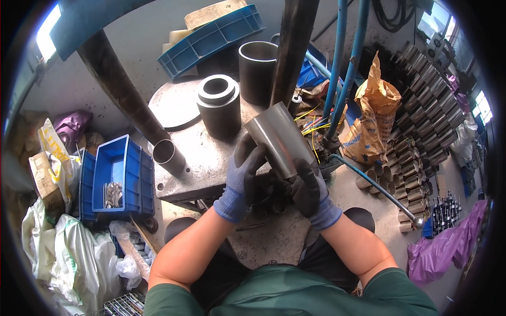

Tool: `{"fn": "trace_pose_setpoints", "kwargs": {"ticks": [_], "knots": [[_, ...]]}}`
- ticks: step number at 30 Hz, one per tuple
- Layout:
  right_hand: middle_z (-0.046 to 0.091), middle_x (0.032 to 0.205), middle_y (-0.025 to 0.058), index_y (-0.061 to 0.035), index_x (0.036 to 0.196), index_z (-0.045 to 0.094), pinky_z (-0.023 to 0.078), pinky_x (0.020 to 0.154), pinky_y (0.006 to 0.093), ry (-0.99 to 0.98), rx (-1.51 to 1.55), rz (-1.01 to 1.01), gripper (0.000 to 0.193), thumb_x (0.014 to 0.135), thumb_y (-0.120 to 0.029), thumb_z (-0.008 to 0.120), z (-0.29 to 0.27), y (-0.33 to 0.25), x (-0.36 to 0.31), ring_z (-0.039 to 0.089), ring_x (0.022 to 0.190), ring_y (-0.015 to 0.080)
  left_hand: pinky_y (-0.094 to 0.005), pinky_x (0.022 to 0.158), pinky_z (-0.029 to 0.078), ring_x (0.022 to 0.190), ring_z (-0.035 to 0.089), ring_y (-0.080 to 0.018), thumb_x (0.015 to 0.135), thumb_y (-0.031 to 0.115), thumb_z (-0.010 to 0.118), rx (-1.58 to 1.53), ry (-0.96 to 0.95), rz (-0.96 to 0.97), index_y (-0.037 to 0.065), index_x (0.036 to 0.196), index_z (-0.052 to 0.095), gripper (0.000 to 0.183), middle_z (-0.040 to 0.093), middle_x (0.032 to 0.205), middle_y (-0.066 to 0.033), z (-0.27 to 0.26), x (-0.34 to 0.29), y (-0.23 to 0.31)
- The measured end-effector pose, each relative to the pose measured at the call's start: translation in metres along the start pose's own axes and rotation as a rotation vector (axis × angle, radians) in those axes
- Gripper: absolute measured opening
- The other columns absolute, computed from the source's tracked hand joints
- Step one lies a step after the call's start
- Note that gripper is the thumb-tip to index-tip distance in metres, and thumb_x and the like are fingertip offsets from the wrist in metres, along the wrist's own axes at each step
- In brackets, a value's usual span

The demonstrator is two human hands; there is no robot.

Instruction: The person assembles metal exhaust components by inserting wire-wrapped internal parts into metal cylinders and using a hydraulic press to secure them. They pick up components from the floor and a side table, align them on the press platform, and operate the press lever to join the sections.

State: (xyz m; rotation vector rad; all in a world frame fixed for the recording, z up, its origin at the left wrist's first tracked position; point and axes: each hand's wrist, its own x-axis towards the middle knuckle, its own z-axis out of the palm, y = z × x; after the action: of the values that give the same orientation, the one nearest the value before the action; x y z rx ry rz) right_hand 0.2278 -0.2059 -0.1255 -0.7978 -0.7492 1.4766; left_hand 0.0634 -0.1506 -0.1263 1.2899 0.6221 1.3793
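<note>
Two gloved hands on one steel tube (279, 139), held tilted above the table (211, 158). Left hand (243, 176) curled around the tube's lower left side, fingers (247, 150) clenched against its wall. Right hand (311, 192) wrapped under the tube's lower end, fingers closed on it. Both gloves grey-palmed with blue cuffs.

One round metal table under the hands, bearing one stepped dark cylinder (219, 105) standing upright near the middle, one larger dark sleeve (257, 63) upright behind it, and one short shiny tube (168, 154) at the left edge, lying tilted with its open mouth up. One dark slanted post (118, 87) crossing from upper left down to that short tube; one more dark post (295, 47) rising behind the held tube.

Two blue pipes (348, 58) running down at right, beside one brown paper sack (377, 105). Many stacked steel tubes (427, 95) well to the right, too many to count, with a dozen or so more (406, 184) on the floor below.

Two blue crates at left: one (124, 176) holding a small heap of metal parts (113, 194), one more beneath it. One further blue tray (211, 39) at top, beyond the table.
</note>
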Motion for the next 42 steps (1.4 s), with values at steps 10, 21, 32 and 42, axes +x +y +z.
{"fn": "trace_pose_setpoints", "kwargs": {"ticks": [10,21,32,42], "knots": [[0.06,0.134,0.0174,-0.0093,0.155,0.038,0.06,0.092,0.0465,-0.127,0.549,0.348,0.084,0.095,-0.064,0.061,-0.009,-0.009,0.004,0.067,0.113,0.0314,-0.0358,0.105,0.05,0.117,0.063,-0.0217,0.094,0.016,0.069,-0.031,0.061,-0.168,-0.003,0.149,0.048,0.061,0.065,0.128,-0.0149,-0.002,-0.001,0.006],[0.067,0.117,0.0143,-0.0111,0.15,0.045,0.062,0.084,0.0465,-0.222,0.615,0.431,0.089,0.087,-0.072,0.065,-0.015,-0.01,0.005,0.072,0.095,0.0307,-0.0344,0.106,0.048,0.119,0.059,-0.0193,0.097,0.009,0.064,-0.2,0.067,-0.096,-0.002,0.145,0.051,0.051,0.064,0.128,-0.0134,0.0,-0.004,0.01],[0.061,0.128,0.0143,-0.0051,0.151,0.041,0.061,0.087,0.0428,-0.117,0.121,0.065,0.081,0.092,-0.053,0.068,-0.003,-0.003,0.007,0.068,0.105,0.0278,-0.0427,0.096,0.059,0.121,0.064,-0.0381,0.088,0.007,0.076,0.486,-0.081,0.418,-0.002,0.141,0.048,0.061,0.052,0.139,-0.0294,-0.006,-0.005,-0.002],[0.044,0.146,0.0249,-0.0091,0.153,0.038,0.046,0.104,0.0521,0.128,-1.366,-0.998,0.092,0.075,-0.02,0.086,-0.009,0.012,0.003,0.05,0.126,0.0412,-0.0508,0.107,0.051,0.129,0.058,-0.0374,0.095,0.034,0.071,-0.357,-0.099,-0.241,0.004,0.156,0.032,0.078,0.053,0.142,-0.02,-0.002,-0.014,-0.01]]}}
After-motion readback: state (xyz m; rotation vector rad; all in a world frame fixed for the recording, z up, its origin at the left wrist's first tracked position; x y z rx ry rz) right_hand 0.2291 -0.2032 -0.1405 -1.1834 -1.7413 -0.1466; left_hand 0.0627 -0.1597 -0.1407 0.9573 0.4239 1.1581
